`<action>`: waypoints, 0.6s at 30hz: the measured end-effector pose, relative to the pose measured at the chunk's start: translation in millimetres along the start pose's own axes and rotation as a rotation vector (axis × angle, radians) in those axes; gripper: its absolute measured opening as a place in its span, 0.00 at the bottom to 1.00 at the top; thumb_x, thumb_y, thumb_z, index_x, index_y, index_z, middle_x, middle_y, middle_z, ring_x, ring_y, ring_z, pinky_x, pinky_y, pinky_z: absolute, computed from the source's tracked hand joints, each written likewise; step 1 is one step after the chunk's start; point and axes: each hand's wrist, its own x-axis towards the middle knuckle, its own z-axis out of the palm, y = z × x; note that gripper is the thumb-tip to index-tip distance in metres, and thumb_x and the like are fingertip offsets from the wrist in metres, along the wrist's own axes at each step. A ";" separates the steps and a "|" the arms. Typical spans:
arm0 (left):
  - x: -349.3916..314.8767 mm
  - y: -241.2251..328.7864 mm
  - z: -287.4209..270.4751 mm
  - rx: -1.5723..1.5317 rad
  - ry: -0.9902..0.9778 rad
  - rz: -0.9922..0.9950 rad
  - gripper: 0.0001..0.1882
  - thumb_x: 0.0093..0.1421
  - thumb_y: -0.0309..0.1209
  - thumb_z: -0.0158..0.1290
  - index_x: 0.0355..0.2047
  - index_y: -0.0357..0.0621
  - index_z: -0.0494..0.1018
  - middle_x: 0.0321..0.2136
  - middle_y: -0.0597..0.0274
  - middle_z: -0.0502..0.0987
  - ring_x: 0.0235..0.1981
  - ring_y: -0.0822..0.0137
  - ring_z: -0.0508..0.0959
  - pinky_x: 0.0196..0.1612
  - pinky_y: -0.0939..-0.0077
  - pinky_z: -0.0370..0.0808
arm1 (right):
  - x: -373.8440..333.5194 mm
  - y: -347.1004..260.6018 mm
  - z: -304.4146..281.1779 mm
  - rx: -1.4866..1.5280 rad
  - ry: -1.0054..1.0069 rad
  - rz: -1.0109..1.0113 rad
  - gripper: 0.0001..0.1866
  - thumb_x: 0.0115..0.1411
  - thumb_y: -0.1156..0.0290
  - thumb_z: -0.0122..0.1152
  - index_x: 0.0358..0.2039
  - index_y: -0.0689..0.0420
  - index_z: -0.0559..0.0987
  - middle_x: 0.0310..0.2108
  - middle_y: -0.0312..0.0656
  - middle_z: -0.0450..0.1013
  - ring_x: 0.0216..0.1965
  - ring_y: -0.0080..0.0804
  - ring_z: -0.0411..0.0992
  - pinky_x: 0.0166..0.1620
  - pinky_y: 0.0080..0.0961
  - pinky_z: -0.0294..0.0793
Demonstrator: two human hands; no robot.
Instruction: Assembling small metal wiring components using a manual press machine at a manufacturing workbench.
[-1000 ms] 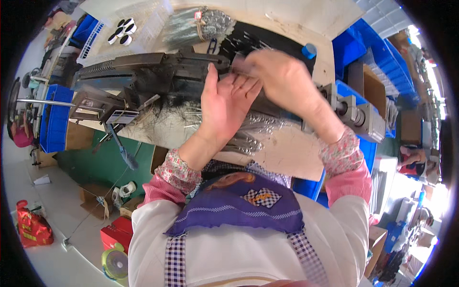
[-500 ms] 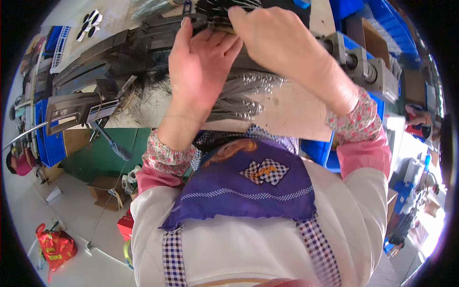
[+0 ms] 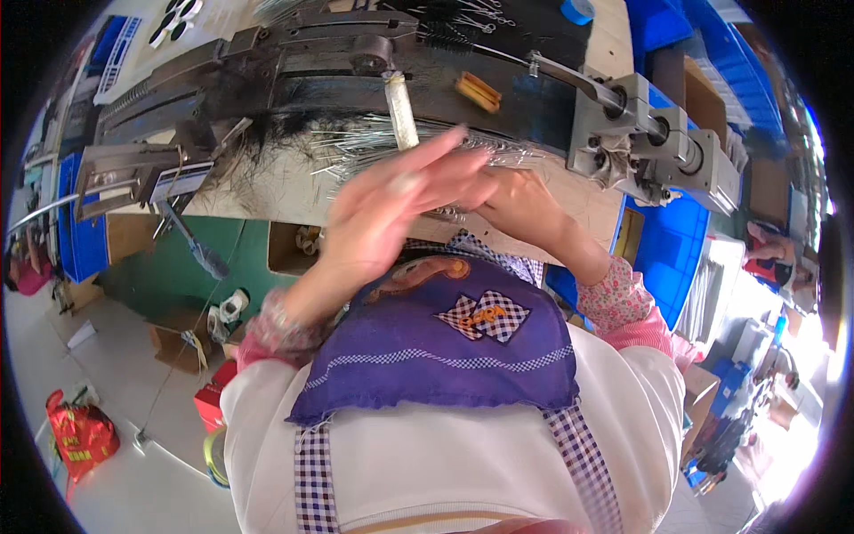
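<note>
My left hand point(image 3: 378, 209) is over the front of the bench, its fingers stretched out to the right and smeared by motion. Just beside it is my right hand point(image 3: 527, 206), low over the wires; the left fingers cover its fingertips, so whether it grips anything is hidden. Beneath and behind both hands lies a pile of thin metal wires point(image 3: 351, 149). A pale lever handle point(image 3: 400, 111) points toward me from the machine point(image 3: 302, 58). Farther back, a black-bristled twisted-wire brush point(image 3: 445, 37) runs to the metal rod point(image 3: 574, 78) on the right.
A small yellowish block point(image 3: 479, 92) lies on the dark machine bed. On the right is a metal spindle block point(image 3: 636, 138), with blue bins point(image 3: 667, 258) beyond. Several looped wires point(image 3: 480, 13) and blue tape point(image 3: 577, 11) lie at the back. A metal bracket point(image 3: 133, 182) juts out left.
Both hands have drawn back from the machine toward me and come together over the wires. The brush, the lever and the yellowish block now show.
</note>
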 end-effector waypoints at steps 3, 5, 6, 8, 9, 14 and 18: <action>-65.6 36.5 -53.8 1.906 0.425 0.458 0.26 0.61 0.32 0.50 0.59 0.35 0.65 0.58 0.40 0.65 0.59 0.38 0.65 0.63 0.49 0.57 | -12.3 16.4 1.1 0.209 0.062 0.063 0.11 0.56 0.69 0.62 0.35 0.62 0.75 0.27 0.45 0.75 0.28 0.40 0.75 0.32 0.33 0.74; -106.4 62.9 -108.0 2.720 0.945 0.348 0.38 0.58 0.41 0.55 0.65 0.42 0.55 0.66 0.41 0.49 0.67 0.40 0.49 0.63 0.44 0.54 | -12.1 9.2 -13.0 0.323 0.039 0.170 0.10 0.57 0.70 0.62 0.36 0.62 0.75 0.26 0.43 0.74 0.27 0.34 0.74 0.32 0.29 0.72; -140.6 76.9 -138.7 2.783 1.221 0.106 0.43 0.56 0.44 0.56 0.67 0.45 0.49 0.67 0.41 0.47 0.66 0.37 0.51 0.61 0.40 0.55 | -13.4 4.8 -19.5 0.428 0.024 0.290 0.09 0.58 0.70 0.61 0.36 0.62 0.74 0.26 0.42 0.73 0.26 0.29 0.72 0.31 0.25 0.71; -216.5 106.0 -198.5 2.156 1.612 -0.149 0.45 0.55 0.43 0.55 0.67 0.43 0.46 0.59 0.38 0.63 0.58 0.46 0.68 0.57 0.52 0.66 | -18.4 -0.2 -23.5 0.428 0.125 0.276 0.09 0.58 0.71 0.61 0.36 0.61 0.74 0.27 0.43 0.73 0.27 0.29 0.73 0.32 0.25 0.72; -206.2 117.7 -168.9 1.851 1.818 -0.441 0.45 0.56 0.41 0.55 0.67 0.38 0.45 0.49 0.39 0.73 0.49 0.47 0.76 0.51 0.58 0.72 | -20.3 2.3 -25.7 0.437 0.249 0.287 0.08 0.58 0.72 0.61 0.36 0.61 0.74 0.28 0.44 0.74 0.27 0.29 0.74 0.33 0.24 0.73; -210.3 99.6 -175.6 1.740 1.726 -0.076 0.43 0.56 0.40 0.57 0.65 0.36 0.48 0.45 0.40 0.76 0.45 0.44 0.77 0.48 0.59 0.72 | -47.0 15.7 -51.4 0.535 0.715 0.399 0.08 0.60 0.77 0.59 0.40 0.59 0.74 0.33 0.33 0.71 0.35 0.20 0.69 0.39 0.18 0.70; -117.2 46.8 -123.0 2.298 1.223 0.297 0.40 0.56 0.37 0.57 0.64 0.35 0.53 0.57 0.41 0.65 0.59 0.43 0.64 0.60 0.57 0.60 | -62.9 10.1 -100.0 0.471 0.834 0.336 0.04 0.63 0.77 0.54 0.39 0.60 0.74 0.30 0.33 0.70 0.29 0.17 0.65 0.33 0.15 0.66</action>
